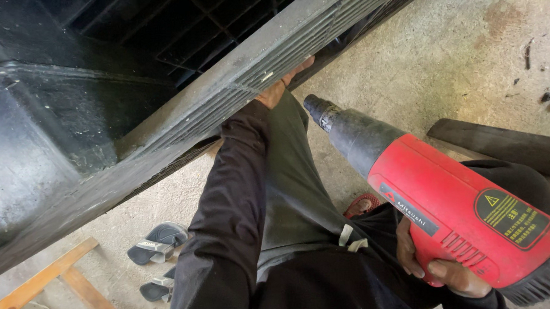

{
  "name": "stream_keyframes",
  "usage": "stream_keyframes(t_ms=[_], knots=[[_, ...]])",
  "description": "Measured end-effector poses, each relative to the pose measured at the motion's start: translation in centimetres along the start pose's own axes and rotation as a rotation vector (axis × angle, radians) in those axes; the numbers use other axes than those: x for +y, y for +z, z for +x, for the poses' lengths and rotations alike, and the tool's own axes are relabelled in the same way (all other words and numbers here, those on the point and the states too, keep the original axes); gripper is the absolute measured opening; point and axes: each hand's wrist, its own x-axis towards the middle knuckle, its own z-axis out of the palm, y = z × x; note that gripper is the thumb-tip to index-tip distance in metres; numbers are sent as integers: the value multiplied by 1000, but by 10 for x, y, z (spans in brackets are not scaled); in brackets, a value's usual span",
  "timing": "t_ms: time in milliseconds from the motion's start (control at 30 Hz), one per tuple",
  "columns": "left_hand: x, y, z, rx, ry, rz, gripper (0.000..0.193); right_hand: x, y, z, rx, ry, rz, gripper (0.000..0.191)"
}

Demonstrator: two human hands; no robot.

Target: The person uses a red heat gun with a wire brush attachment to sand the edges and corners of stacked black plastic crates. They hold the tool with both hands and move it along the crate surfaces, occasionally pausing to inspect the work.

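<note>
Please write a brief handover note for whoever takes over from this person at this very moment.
Left hand: fingers pressed against the underside edge of the ribbed black plastic panel, steadying it.
Right hand: gripping the handle of the red heat gun; its nozzle points toward the panel edge near the left hand, not touching it.
Around: grey sandals and a wooden frame on the concrete floor.
Done or left: cannot tell; no heated or altered spot shows on the panel.

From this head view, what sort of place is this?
Probably a rough workshop or repair yard. A bare, stained concrete floor, a large black ribbed plastic panel steadied by the left hand, and a red heat gun in the right hand. Sandals and wooden slats lie loose.
</note>
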Motion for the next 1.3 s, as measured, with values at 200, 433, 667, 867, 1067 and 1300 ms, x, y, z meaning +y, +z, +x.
stream_keyframes(t_ms=[200, 433, 667, 867, 1067, 1300], knots=[[-4, -3, 2, -116, 74, -53, 66, -2, 2, 0, -5, 1, 0, 72], [-2, -1, 1, -62, 14, 25, 68, 0, 5, 3, -12, -3, 5, 74], [0, -7, -6, 365, 98, -194, 59, 2, 7, 5, -18, -2, 16, 76], [-2, -15, -3, 622, 85, -188, 47, 0, 13, 10, -26, -7, 38, 78], [-16, 20, -25, 1014, 197, -113, 35, -27, 27, 50, -126, -33, 70, 80], [-5, 101, -62, 1007, 202, 891, 19, -73, 58, 150, -136, -234, -454, 84]])
